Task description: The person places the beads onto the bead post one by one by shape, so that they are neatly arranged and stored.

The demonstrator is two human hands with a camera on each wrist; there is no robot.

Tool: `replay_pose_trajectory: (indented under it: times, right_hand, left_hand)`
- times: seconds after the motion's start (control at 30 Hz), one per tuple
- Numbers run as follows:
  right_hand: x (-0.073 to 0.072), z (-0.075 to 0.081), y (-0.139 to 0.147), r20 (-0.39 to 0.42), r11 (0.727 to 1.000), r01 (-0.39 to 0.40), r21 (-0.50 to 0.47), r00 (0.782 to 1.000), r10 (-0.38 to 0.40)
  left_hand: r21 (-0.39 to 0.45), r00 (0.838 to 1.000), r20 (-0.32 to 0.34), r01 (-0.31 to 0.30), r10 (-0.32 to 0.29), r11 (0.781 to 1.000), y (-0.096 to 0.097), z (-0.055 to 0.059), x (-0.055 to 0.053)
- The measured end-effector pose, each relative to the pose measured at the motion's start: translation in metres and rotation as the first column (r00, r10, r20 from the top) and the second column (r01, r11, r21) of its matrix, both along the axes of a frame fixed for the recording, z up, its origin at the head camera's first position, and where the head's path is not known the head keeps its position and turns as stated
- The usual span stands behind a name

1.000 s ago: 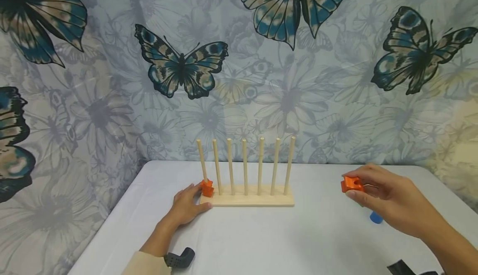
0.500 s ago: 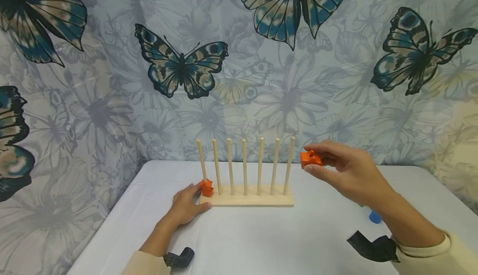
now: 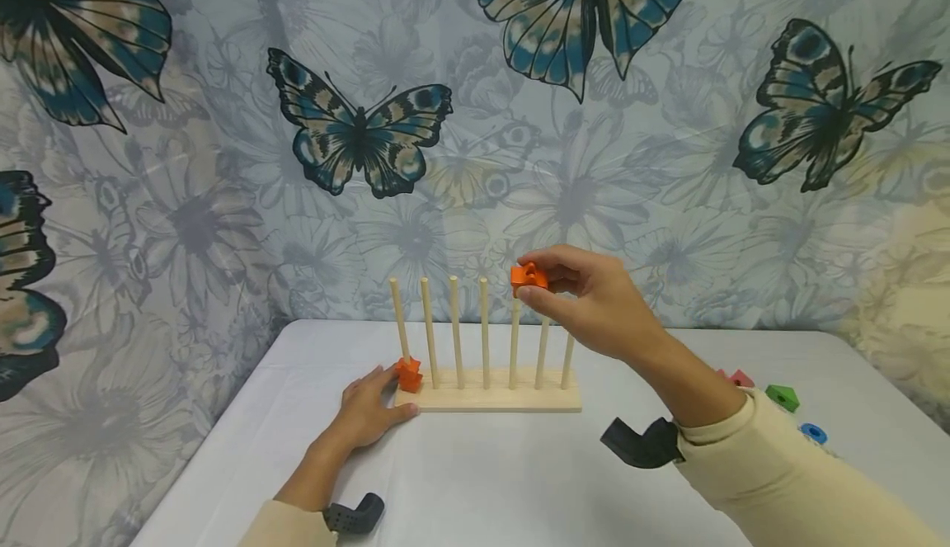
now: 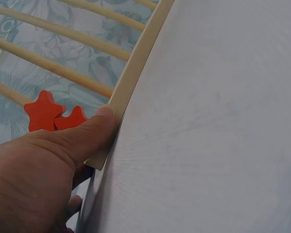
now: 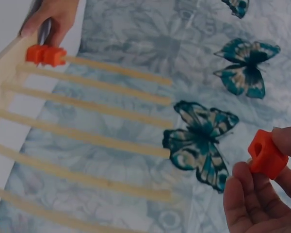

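A wooden peg rack (image 3: 490,401) stands on the table with a row of several upright pegs. Two orange star-shaped beads (image 3: 409,374) sit one above the other at the foot of the leftmost peg. My left hand (image 3: 369,415) grips the base's left end, thumb along its front edge in the left wrist view, with the other fingers partly hidden. In my right hand (image 3: 594,295), thumb and fingers pinch another orange bead (image 5: 267,154) with a hole through it. The head view has this bead level with the peg tops, in front of the right-hand pegs.
Right of the rack, a green triangular bead (image 3: 783,398), a blue ring-shaped bead (image 3: 813,433) and red pieces (image 3: 740,379) lie on the white table (image 3: 505,481). A butterfly-patterned cloth (image 3: 594,200) hangs behind. Dark camera mounts stick out from both wrists.
The right hand has moved left and up with the orange bead, from the table's right side to the rack's right-hand pegs. Beads behind the right arm have come into view. The left hand stays still.
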State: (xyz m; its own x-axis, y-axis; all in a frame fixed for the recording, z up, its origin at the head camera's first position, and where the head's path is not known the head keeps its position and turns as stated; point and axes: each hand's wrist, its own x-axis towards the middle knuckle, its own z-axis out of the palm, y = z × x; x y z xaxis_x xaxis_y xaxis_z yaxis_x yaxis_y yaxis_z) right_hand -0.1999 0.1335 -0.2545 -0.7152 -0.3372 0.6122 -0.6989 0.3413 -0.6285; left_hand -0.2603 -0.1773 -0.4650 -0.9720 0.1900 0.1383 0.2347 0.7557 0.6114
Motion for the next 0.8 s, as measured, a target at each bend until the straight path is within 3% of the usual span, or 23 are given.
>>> replay_pose_trajectory:
  times: [0.17, 0.47, 0.8]
  right_hand:
    - [-0.011, 0.004, -0.022, 0.052, 1.0, 0.021, -0.012, 0.998, -0.02]
    - [-0.038, 0.004, -0.066, 0.11, 0.998, -0.023, -0.061, 0.994, 0.029]
    - [-0.057, -0.001, -0.116, 0.143, 0.997, 0.051, -0.053, 0.989, -0.043]
  left_hand:
    - [0.007, 1.0, -0.002, 0.007, -0.007, 1.0, 0.001, 0.0, 0.0]
    - [0.015, 1.0, 0.012, 0.0, -0.001, 1.0, -0.002, 0.001, 0.0]
    - [0.023, 1.0, 0.017, 0.012, -0.012, 1.0, -0.002, 0.003, 0.001]
